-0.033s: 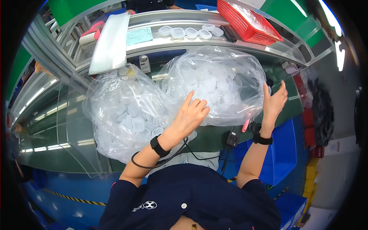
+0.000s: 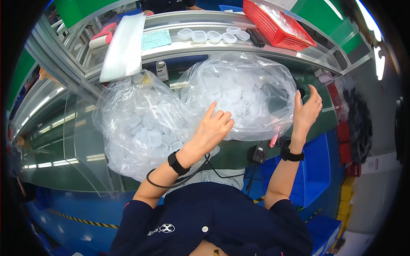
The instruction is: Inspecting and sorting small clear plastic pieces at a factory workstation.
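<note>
A large clear plastic bag [image 2: 239, 85] full of small translucent white plastic containers or lids lies on the green bench before me. My left hand [image 2: 215, 123] is over its near-left side, index finger stretched out and the other fingers loosely bent; nothing shows in its grasp. At the bag's right end is my right hand [image 2: 306, 109], thumb and fingers apart and holding nothing. The thumb is close to the plastic film, but whether it touches cannot be told. A second clear bag [image 2: 139, 128] with similar pieces stands at left, against the first.
On the shelf beyond lie several translucent containers [image 2: 213, 36], a black box-like object [image 2: 255, 38], a red basket [image 2: 284, 30], a paper slip [image 2: 156, 39] and plastic sheets [image 2: 124, 45]. A pink-handled tool [image 2: 273, 140] and black adapter [image 2: 259, 153] are near the bench edge; a blue bin [image 2: 316, 170] stands below right.
My right hand has shifted very slightly right and up, its fingers a bit more curved. My left hand and both bags look almost unmoved.
</note>
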Motion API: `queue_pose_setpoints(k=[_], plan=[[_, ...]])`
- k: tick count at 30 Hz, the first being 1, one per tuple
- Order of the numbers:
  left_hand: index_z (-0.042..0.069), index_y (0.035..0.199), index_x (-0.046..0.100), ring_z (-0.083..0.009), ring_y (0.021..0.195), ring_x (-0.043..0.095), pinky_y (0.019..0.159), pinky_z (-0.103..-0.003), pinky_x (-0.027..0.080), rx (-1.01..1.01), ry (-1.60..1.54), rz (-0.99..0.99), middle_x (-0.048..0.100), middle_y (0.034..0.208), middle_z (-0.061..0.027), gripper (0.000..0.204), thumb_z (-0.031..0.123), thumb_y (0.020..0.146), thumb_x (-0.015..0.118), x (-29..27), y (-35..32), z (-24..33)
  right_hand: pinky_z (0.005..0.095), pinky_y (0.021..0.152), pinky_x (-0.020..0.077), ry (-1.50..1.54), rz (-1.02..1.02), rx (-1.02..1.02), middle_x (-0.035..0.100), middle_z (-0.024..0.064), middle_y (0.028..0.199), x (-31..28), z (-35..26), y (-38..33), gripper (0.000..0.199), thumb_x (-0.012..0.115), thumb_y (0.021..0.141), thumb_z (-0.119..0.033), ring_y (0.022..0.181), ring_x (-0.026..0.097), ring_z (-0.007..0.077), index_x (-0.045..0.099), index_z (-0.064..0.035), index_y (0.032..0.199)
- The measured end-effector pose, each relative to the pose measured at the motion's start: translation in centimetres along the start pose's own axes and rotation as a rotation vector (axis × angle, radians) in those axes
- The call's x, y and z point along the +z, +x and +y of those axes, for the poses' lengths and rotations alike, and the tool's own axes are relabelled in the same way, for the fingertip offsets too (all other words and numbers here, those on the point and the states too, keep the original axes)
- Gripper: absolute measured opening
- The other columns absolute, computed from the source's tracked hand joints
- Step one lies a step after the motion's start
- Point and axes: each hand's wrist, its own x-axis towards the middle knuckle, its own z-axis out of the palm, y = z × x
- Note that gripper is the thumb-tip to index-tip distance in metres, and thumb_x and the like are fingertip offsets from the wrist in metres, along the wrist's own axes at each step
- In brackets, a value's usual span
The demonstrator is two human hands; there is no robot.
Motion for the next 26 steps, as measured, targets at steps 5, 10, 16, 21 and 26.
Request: queue_pose_setpoints(k=[5,10,16,21,26], plan=[[0.007,0.074,0.053,-0.017,0.075,0.049,0.094,-0.041,0.033,0.03,0.008,-0.019,0.044,0.072,-0.0035,0.01,0.004,0.065,0.05,-0.7,-0.1,0.4,0.0287,0.073,0.0447,0.69,-1.592,0.07,0.063,0.0112,0.084,7.1,-3.8,0.1,0.025,0.047,0.076,-0.015,0.08,0.059,0.0192,0.062,-0.0032,0.092],[0.007,0.076,0.052,-0.0173,0.076,0.049,0.094,-0.042,0.032,0.023,-0.006,-0.022,0.043,0.072,-0.0038,0.011,0.004,0.065,0.05,-0.1,0.2,0.3,0.0372,0.094,0.0312,0.21,-0.558,-0.276,0.046,0.0211,0.117,17.6,-1.3,-1.3,0.048,0.053,0.074,-0.021,0.111,0.041,0.0312,0.044,-0.0056,0.119],[0.005,0.089,0.052,-0.0228,0.087,0.049,0.094,-0.043,0.031,-0.018,0.085,-0.052,0.049,0.086,-0.0076,0.025,0.003,0.065,0.053,-2.9,-0.5,0.7,0.0384,0.099,0.0231,0.602,-0.933,-0.223,0.036,0.0247,0.124,14.1,-1.6,-0.9,0.056,0.058,0.074,-0.027,0.121,0.026,0.0349,0.039,-0.0061,0.123],[0.003,0.106,0.047,-0.0293,0.102,0.045,0.093,-0.042,0.032,-0.156,-0.259,0.021,0.049,0.107,-0.0133,0.036,0.004,0.071,0.054,-7.3,-4.5,1.0,0.0385,0.098,0.0236,0.735,-0.988,-0.193,0.039,0.0243,0.122,0.8,-5.6,-2.8,0.039,0.05,0.082,-0.028,0.118,0.032,0.0347,0.047,-0.0098,0.117],[0.002,0.108,0.047,-0.0289,0.103,0.046,0.088,-0.037,0.035,-0.741,-0.085,-0.313,0.048,0.11,-0.0171,0.031,0.008,0.077,0.051,-6.7,-13.2,-3.5,0.0404,0.101,0.02,0.459,-1.507,-0.151,0.048,0.0239,0.112,-1.5,-7.8,-5.6,0.041,0.048,0.084,-0.029,0.114,0.039,0.0291,0.044,-0.0114,0.12]])
